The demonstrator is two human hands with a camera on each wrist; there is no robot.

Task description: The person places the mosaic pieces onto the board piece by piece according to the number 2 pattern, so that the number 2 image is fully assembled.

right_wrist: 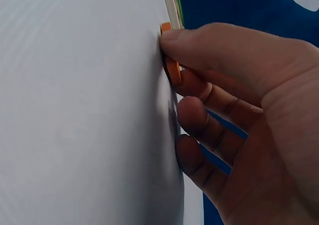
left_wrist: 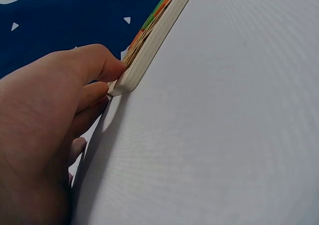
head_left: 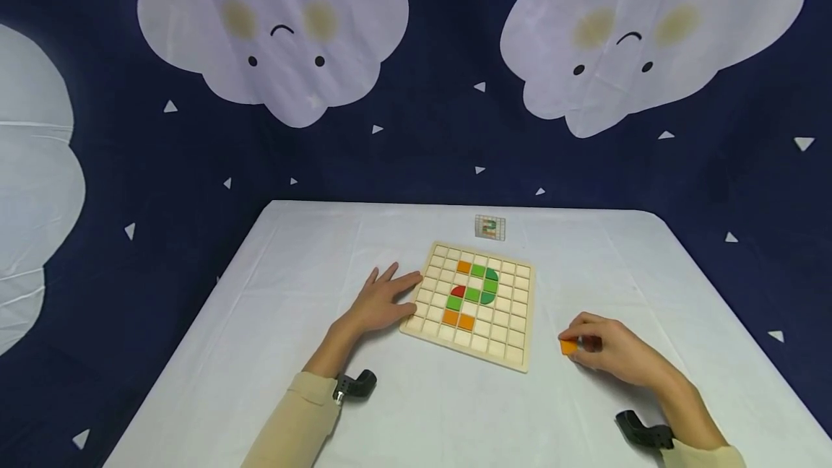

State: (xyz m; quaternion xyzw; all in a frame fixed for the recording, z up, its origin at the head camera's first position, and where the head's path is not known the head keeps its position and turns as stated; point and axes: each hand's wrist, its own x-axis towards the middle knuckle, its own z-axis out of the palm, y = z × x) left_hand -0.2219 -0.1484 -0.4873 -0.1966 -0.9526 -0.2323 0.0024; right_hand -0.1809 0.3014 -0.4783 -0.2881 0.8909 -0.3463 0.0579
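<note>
A pale wooden grid board (head_left: pixel 497 334) lies on the table, holding several orange and green square tiles plus dark green and red rounded ones in a shape like a 2. My left hand (head_left: pixel 379 303) rests at the board's left side, fingers spread, thumb and forefinger touching its rim (left_wrist: pixel 149 50). To the right of the board, my right hand (head_left: pixel 607 344) pinches an orange square tile (head_left: pixel 568 347) between thumb and forefinger. In the right wrist view that tile (right_wrist: pixel 173 69) stands on edge close over the tabletop, its far face hidden by the fingers.
Behind the board is a small card (head_left: pixel 490 227) with a gridded picture of a coloured figure. A white cloth covers the table (head_left: pixel 312 251). A dark blue curtain (head_left: pixel 442 157) with clouds and triangles hangs behind it.
</note>
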